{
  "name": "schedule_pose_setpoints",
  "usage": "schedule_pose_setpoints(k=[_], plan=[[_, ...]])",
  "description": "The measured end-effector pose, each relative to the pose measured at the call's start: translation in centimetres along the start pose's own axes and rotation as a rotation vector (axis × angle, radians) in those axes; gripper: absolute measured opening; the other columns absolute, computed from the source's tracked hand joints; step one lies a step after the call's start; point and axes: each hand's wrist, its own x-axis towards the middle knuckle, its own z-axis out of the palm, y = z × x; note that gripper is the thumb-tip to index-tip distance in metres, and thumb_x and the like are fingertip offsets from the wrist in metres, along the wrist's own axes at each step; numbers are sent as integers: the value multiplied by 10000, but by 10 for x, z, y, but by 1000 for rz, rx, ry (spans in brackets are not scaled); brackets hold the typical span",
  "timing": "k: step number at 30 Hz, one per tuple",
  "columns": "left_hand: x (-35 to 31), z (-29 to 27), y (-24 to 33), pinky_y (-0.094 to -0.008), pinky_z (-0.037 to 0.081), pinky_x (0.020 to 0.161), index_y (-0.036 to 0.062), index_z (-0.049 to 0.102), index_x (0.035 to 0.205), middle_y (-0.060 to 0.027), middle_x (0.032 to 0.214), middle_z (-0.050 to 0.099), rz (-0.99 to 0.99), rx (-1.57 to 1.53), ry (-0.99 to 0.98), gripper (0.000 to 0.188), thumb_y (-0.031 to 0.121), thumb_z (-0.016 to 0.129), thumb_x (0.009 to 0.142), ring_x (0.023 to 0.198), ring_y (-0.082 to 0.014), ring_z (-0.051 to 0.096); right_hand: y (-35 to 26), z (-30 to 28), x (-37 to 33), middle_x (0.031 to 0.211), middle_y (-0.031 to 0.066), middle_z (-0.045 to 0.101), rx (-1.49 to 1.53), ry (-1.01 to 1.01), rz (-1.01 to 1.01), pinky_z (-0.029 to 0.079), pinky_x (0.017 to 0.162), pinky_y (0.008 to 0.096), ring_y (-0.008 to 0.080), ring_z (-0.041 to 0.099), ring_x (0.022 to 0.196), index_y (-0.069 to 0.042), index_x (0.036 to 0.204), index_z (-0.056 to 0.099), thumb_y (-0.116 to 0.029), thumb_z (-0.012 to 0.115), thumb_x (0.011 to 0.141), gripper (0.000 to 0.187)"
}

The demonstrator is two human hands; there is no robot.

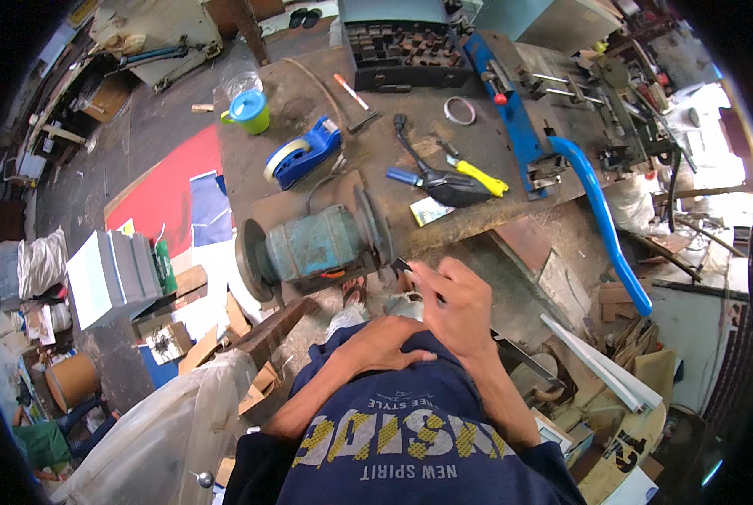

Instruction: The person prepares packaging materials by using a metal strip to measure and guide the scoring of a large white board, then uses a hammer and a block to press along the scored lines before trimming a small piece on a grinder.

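Observation:
My right hand [459, 305] is closed in a pinch on a dark flat metal strip [401, 265], whose end points at the right wheel [374, 224] of a worn blue-green bench grinder [313, 242]. I cannot tell whether strip and wheel touch. Beyond my right wrist a long dark strip [528, 356] lies in line with it; whether it is the same piece is hidden. My left hand [391, 341] lies flat against the front of my dark blue shirt, fingers stretched out and holding nothing. The grinder's left wheel [252, 259] stands at the bench edge.
On the bench lie a blue tape dispenser [305, 154], a green cup with blue lid [249, 112], a hammer [355, 105], a yellow-handled tool [480, 178] and a tape roll [460, 110]. Behind stands an open metal case [410, 78]. A blue-handled lever [603, 219] juts out at right.

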Motion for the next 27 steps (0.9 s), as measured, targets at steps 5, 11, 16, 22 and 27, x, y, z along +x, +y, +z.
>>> schedule_pose_setpoints(k=[5,11,16,22,27], plan=[[46,17,16,-422,488,990,-9,512,1397,-253,1301,609,442,-29,264,767,372,813,803,1177,-381,611,-20,-86,30,727,17,603,546,432,-44,301,522,211,74,434,571,-21,1012,758,69,778,748,280],[43,-11,33,-342,565,773,27,767,997,-161,969,751,239,-159,350,151,89,739,863,883,-260,743,1,-149,70,844,58,664,845,924,61,457,634,224,109,590,698,-26,1098,666,-123,670,959,169],[17,-19,54,-317,574,748,24,773,977,-137,954,761,312,-195,406,160,92,781,832,832,-238,748,46,-179,69,917,22,668,842,1174,253,483,662,243,130,643,804,-57,1143,665,-192,679,972,218],[4,-3,58,-319,617,781,-49,710,1064,-135,972,725,134,-741,616,156,35,657,943,885,-177,706,86,-174,59,1028,87,687,673,1186,355,522,822,290,176,670,917,-8,1278,587,-185,732,934,414],[-7,-10,37,-332,638,805,-88,673,1082,-123,1000,686,56,-801,645,157,-3,592,978,926,-170,678,36,-151,36,1348,183,559,-436,529,120,366,1104,462,332,506,1284,-2,1337,526,-156,771,837,578]])
